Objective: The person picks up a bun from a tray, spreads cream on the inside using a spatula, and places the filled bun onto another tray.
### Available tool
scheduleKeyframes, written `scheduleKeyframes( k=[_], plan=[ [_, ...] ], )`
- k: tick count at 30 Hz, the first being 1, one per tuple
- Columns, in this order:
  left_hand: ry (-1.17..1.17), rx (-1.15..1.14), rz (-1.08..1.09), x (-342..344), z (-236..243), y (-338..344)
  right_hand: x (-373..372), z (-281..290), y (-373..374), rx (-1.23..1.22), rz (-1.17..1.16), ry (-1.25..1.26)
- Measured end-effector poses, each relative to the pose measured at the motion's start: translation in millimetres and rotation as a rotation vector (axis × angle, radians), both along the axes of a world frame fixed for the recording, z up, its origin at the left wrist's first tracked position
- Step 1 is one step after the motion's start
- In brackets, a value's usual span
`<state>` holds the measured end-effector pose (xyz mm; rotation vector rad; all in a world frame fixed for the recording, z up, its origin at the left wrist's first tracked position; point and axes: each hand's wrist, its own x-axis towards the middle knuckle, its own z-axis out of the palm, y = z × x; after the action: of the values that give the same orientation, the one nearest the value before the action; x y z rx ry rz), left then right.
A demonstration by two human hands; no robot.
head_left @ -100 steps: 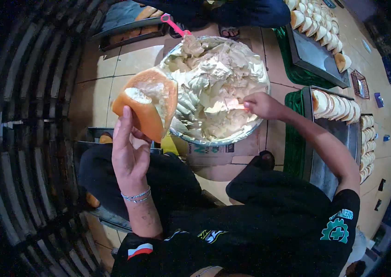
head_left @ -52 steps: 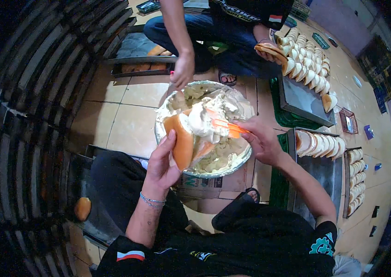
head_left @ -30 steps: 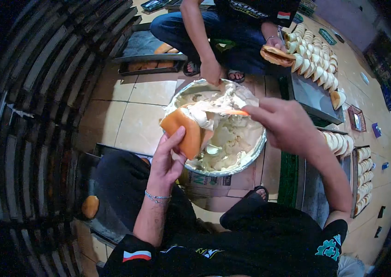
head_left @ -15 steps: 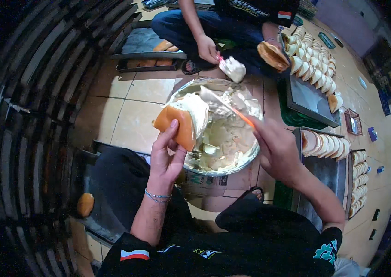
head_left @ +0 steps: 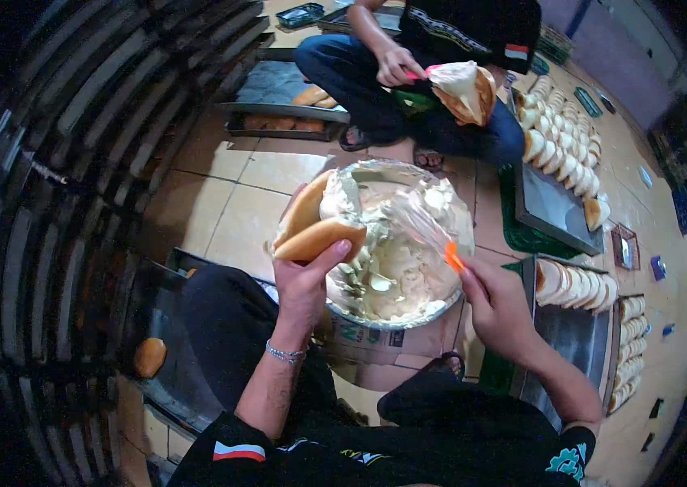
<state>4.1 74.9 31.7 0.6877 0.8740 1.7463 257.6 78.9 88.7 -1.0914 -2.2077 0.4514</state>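
Note:
In my left hand [head_left: 304,280] is a split bread bun [head_left: 323,239], its two halves folded partly together with pale cream between them. It is held over the left rim of a large round tub [head_left: 396,318] of cream [head_left: 396,284]. My right hand [head_left: 499,307] grips a spatula [head_left: 451,253] by its orange handle. The blade is blurred and points into the tub, close to the cream; whether it touches cannot be made out. Across the tub, another person's hand [head_left: 399,66] holds a pink-handled spatula loaded with cream against an opened bun [head_left: 467,105].
Trays with rows of filled buns [head_left: 575,286] stand at the right, and more buns [head_left: 563,134] lie farther back. A dark slatted rack [head_left: 51,243] rises along the left. Trays with plain buns [head_left: 311,97] are at the back left, and a single bun [head_left: 149,357] lies by my left knee.
The bun in my left hand has turned and its halves have come closer together. My spatula has moved right, off the bun. The other person's spatula has reached their bun.

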Motion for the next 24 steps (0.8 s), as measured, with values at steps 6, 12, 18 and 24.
scheduleKeyframes(
  k=[6,12,18,24],
  plan=[
    [0.937,0.311,0.175,15,-12,7,-15,23,9,-0.673,-0.057,0.188],
    [1.149,0.327,0.323,18,-4,10,-16,28,-7,-0.357,0.088,0.033],
    [1.242,0.238,0.424,17,-3,8,-15,9,-41,-0.109,0.273,-0.278],
    [1.199,0.202,0.39,10,-3,6,8,19,-22,-0.104,0.351,-0.241]
  ],
)
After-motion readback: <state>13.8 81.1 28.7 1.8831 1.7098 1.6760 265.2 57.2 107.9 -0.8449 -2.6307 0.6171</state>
